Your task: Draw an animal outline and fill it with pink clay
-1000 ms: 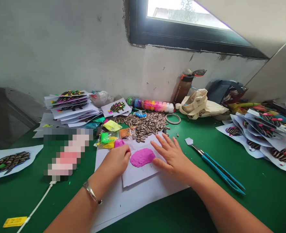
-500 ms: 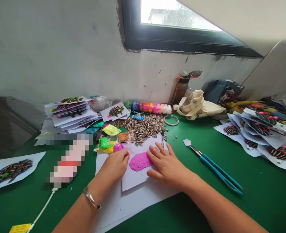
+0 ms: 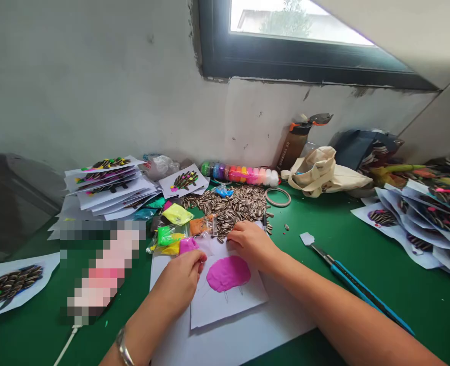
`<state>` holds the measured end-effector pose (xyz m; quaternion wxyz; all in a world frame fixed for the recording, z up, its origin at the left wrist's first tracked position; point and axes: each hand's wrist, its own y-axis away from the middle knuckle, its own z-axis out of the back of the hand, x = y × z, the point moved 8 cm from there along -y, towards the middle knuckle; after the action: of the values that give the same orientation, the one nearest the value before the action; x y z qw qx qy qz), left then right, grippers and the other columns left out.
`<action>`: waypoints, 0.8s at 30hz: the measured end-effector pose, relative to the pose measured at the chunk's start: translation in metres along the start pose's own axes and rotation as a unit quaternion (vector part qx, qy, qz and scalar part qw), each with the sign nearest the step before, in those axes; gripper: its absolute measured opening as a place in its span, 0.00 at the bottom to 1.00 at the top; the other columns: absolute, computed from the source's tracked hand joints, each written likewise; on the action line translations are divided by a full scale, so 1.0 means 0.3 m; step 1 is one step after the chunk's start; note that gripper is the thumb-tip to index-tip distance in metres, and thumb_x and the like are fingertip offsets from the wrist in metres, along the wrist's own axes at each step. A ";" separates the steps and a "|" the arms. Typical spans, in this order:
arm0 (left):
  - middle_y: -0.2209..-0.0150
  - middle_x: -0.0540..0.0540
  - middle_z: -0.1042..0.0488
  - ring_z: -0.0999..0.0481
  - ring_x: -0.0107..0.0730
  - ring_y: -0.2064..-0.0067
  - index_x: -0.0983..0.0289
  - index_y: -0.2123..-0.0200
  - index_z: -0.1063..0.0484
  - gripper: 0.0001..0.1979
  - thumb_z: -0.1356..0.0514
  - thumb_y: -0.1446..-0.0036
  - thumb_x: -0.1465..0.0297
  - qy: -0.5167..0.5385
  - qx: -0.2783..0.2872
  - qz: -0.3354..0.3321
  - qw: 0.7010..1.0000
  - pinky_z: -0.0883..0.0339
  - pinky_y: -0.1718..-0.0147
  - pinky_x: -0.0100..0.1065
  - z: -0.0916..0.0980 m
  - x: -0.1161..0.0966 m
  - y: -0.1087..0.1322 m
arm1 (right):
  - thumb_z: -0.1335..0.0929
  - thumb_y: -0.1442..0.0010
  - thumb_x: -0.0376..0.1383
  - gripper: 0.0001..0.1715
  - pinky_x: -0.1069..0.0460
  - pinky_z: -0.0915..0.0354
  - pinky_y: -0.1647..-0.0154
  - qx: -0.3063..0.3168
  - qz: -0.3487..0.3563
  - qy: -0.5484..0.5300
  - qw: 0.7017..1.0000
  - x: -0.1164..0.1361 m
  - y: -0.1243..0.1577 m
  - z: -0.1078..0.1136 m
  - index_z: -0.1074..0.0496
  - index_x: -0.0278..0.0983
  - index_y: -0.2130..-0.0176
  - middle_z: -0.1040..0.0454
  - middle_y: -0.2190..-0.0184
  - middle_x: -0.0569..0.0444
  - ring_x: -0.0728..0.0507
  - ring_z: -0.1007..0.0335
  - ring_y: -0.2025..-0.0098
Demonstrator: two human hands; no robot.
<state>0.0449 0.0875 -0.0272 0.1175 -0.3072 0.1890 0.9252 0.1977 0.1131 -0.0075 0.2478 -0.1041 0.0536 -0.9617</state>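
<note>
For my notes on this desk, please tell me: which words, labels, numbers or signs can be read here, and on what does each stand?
The brown plastic drink bottle with an orange cap has pale lettering down its side, too blurred to read. I can read no other text.

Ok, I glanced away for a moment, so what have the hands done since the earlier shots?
The right hand left the paper beside the pink clay and moved up to the sunflower seeds, fingers curled. The left hand stayed by the clay.
</note>
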 end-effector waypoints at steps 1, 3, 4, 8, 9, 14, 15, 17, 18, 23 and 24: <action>0.68 0.53 0.25 0.27 0.35 0.66 0.61 0.62 0.30 0.14 0.55 0.39 0.73 -0.004 -0.004 -0.003 1.000 0.39 0.67 0.33 0.000 0.000 0.000 | 0.33 0.39 0.31 0.09 0.52 0.45 0.65 0.000 -0.003 0.001 1.000 -0.001 -0.004 -0.014 0.26 0.37 0.71 0.26 0.69 0.53 0.46 0.34 0.65; 0.66 0.54 0.25 0.26 0.37 0.63 0.61 0.62 0.29 0.14 0.54 0.40 0.73 -0.024 -0.015 -0.013 1.000 0.38 0.65 0.34 0.004 -0.008 0.000 | 0.34 0.39 0.30 0.09 0.52 0.45 0.64 0.000 -0.008 0.005 1.000 -0.001 -0.005 -0.030 0.27 0.37 0.70 0.27 0.68 0.52 0.45 0.35 0.64; 0.65 0.54 0.24 0.26 0.37 0.61 0.61 0.62 0.29 0.14 0.54 0.40 0.74 -0.035 -0.020 -0.018 0.999 0.38 0.65 0.34 0.006 -0.015 0.000 | 0.35 0.38 0.29 0.09 0.52 0.45 0.64 0.001 -0.009 0.008 1.000 0.000 -0.002 -0.032 0.27 0.36 0.69 0.27 0.67 0.51 0.45 0.35 0.63; 0.63 0.55 0.23 0.26 0.38 0.60 0.62 0.64 0.27 0.14 0.53 0.41 0.76 -0.067 -0.029 -0.029 0.997 0.37 0.63 0.34 0.014 -0.043 0.004 | 0.39 0.35 0.28 0.11 0.51 0.44 0.62 -0.042 -0.030 -0.006 0.999 -0.011 0.034 0.036 0.28 0.35 0.63 0.28 0.64 0.48 0.43 0.35 0.62; 0.63 0.55 0.23 0.25 0.38 0.60 0.62 0.64 0.27 0.15 0.53 0.42 0.76 -0.073 -0.030 -0.032 0.996 0.37 0.63 0.35 0.015 -0.049 0.006 | 0.41 0.34 0.29 0.12 0.51 0.43 0.62 -0.068 -0.047 -0.027 0.996 -0.021 0.052 0.068 0.29 0.35 0.62 0.28 0.65 0.48 0.44 0.35 0.63; 0.60 0.56 0.21 0.25 0.38 0.58 0.63 0.61 0.26 0.16 0.51 0.45 0.79 -0.091 -0.042 -0.038 0.994 0.35 0.60 0.35 0.017 -0.069 0.026 | 0.40 0.34 0.32 0.12 0.53 0.40 0.64 -0.114 -0.081 -0.163 0.977 -0.042 0.159 0.127 0.28 0.38 0.62 0.26 0.66 0.52 0.46 0.32 0.65; 0.59 0.56 0.21 0.24 0.39 0.57 0.63 0.60 0.25 0.16 0.51 0.44 0.79 -0.092 -0.050 -0.043 0.994 0.34 0.59 0.36 0.020 -0.076 0.031 | 0.40 0.34 0.32 0.12 0.53 0.39 0.64 -0.111 -0.082 -0.176 0.975 -0.039 0.175 0.116 0.27 0.38 0.61 0.25 0.66 0.52 0.46 0.32 0.65; 0.58 0.56 0.21 0.24 0.39 0.56 0.63 0.60 0.25 0.16 0.52 0.43 0.78 -0.088 -0.072 -0.057 0.992 0.34 0.58 0.36 0.028 -0.095 0.042 | 0.40 0.35 0.31 0.13 0.53 0.40 0.65 -0.098 -0.081 -0.189 0.974 -0.024 0.192 0.085 0.26 0.39 0.62 0.25 0.67 0.53 0.46 0.31 0.66; 0.58 0.56 0.21 0.24 0.38 0.56 0.63 0.60 0.25 0.16 0.52 0.42 0.77 -0.084 -0.085 -0.064 0.991 0.34 0.57 0.36 0.034 -0.104 0.047 | 0.39 0.36 0.30 0.13 0.53 0.40 0.65 -0.083 -0.080 -0.189 0.975 -0.015 0.194 0.064 0.26 0.39 0.62 0.25 0.67 0.53 0.46 0.31 0.66; 0.60 0.54 0.21 0.24 0.37 0.58 0.62 0.58 0.25 0.17 0.52 0.42 0.76 -0.073 -0.134 -0.069 0.986 0.33 0.59 0.35 0.055 -0.110 0.051 | 0.38 0.37 0.28 0.12 0.53 0.43 0.67 -0.030 -0.071 -0.131 0.988 0.008 0.175 0.005 0.26 0.37 0.66 0.27 0.72 0.53 0.45 0.34 0.67; 0.60 0.53 0.21 0.24 0.37 0.58 0.62 0.58 0.25 0.17 0.52 0.42 0.77 -0.073 -0.138 -0.067 0.985 0.33 0.59 0.35 0.056 -0.105 0.048 | 0.38 0.36 0.28 0.13 0.53 0.43 0.66 -0.036 -0.064 -0.122 0.990 0.008 0.172 0.004 0.26 0.36 0.67 0.28 0.72 0.52 0.45 0.35 0.66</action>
<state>0.0560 0.0784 0.0085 0.1491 -0.2637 0.0291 0.9526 0.2199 0.0668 -0.0140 0.1865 -0.2331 0.0505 -0.9531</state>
